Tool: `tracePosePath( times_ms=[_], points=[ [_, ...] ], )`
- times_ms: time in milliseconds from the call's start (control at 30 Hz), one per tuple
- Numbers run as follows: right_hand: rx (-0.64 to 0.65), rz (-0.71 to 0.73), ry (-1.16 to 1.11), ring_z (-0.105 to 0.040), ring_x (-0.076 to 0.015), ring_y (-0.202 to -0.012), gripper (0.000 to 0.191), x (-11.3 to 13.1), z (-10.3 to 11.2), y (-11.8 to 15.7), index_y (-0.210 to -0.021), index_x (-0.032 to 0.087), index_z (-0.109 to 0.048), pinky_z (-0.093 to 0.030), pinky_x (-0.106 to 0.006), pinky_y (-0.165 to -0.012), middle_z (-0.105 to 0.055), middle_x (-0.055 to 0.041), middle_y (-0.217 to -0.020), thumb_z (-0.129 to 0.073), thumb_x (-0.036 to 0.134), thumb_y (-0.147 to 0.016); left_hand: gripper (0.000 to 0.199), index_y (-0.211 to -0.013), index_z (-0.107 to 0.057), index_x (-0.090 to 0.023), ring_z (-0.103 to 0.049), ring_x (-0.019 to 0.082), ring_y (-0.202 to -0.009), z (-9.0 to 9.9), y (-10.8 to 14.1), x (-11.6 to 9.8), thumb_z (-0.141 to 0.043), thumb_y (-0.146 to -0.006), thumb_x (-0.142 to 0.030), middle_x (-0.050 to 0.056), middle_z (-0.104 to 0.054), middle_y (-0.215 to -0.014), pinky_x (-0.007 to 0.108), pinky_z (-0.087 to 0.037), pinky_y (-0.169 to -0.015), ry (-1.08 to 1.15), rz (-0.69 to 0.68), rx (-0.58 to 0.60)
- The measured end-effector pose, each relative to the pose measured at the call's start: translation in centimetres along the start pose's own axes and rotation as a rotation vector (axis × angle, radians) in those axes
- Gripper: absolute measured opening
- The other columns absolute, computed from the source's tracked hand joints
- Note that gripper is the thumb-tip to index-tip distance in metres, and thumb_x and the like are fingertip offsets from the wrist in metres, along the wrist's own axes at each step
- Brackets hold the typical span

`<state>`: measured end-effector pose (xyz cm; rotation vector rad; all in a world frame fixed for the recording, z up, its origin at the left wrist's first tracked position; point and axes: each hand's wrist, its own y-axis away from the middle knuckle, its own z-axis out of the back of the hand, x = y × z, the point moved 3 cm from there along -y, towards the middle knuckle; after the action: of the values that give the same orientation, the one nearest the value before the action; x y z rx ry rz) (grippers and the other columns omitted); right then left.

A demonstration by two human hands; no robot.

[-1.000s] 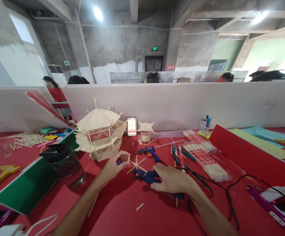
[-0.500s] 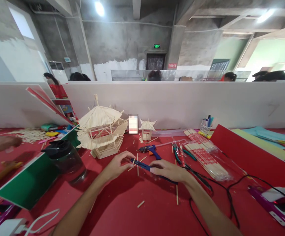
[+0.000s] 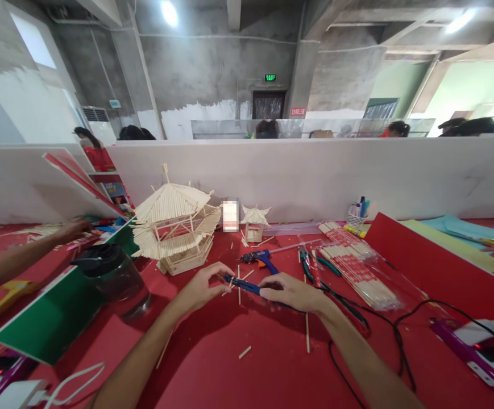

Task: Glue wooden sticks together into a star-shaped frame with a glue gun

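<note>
Over the red table, my right hand (image 3: pixel 291 292) is closed around a long dark-blue hand tool (image 3: pixel 247 286); its exact kind is unclear, and part of it is under my palm. At the tool's left end, my left hand (image 3: pixel 207 288) has thumb and index finger closed on a short thin wooden stick, mostly hidden by the fingers. Beneath the tool, loose wooden sticks (image 3: pixel 239 298) lie crossed on the table. A blue glue gun (image 3: pixel 266 260) lies just beyond my hands.
A large stick pavilion (image 3: pixel 174 227) and a small one (image 3: pixel 255 224) stand behind. A dark-lidded bottle (image 3: pixel 114 278) is left, by a green board (image 3: pixel 54 318). Pliers (image 3: pixel 308 267), bundled sticks (image 3: pixel 357 272) and black cables lie right. Co-workers' hands show at both sides.
My hands and the blue tool stay almost in place. A co-worker's arm at left has reached farther right and away; another person's hand now shows at the right edge.
</note>
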<state>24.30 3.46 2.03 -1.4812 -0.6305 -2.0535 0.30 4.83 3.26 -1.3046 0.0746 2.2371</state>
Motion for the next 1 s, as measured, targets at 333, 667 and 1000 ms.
tracePosePath(
  times_ms=[333,667,1000],
  points=[
    [-0.004,0.001,0.016,-0.06,-0.0152,-0.063,0.043,-0.14,0.0,-0.06,-0.09,0.016,-0.069,-0.045,-0.028,-0.062,-0.067,-0.0028,-0.076,-0.06,0.058,-0.088,0.022,-0.099,-0.068,-0.021,-0.063,0.02,-0.091,-0.09,0.02,0.13,-0.07,-0.078,-0.028,0.003,-0.069,-0.097,0.034,-0.05,-0.086,-0.016,0.013,-0.01],
    [-0.006,0.012,0.042,-0.06,-0.0157,-0.064,0.042,0.05,0.0,0.02,-0.092,0.016,-0.07,-0.044,-0.028,-0.063,-0.066,-0.0023,-0.075,-0.059,0.057,-0.089,0.021,-0.101,-0.069,-0.02,-0.061,0.018,-0.088,-0.13,0.01,0.62,-0.071,-0.081,-0.027,0.002,-0.067,-0.096,0.03,-0.048,-0.084,0.022,-0.037,-0.012],
    [-0.013,0.013,0.036,-0.059,-0.0148,-0.063,0.042,-0.11,-0.08,-0.19,-0.092,0.013,-0.069,-0.045,-0.027,-0.062,-0.066,-0.0037,-0.075,-0.06,0.054,-0.089,0.025,-0.103,-0.07,-0.02,-0.061,0.02,-0.09,-0.12,-0.1,0.66,-0.07,-0.084,-0.037,0.003,-0.067,-0.096,0.032,-0.048,-0.085,-0.02,-0.073,-0.009]
  ],
)
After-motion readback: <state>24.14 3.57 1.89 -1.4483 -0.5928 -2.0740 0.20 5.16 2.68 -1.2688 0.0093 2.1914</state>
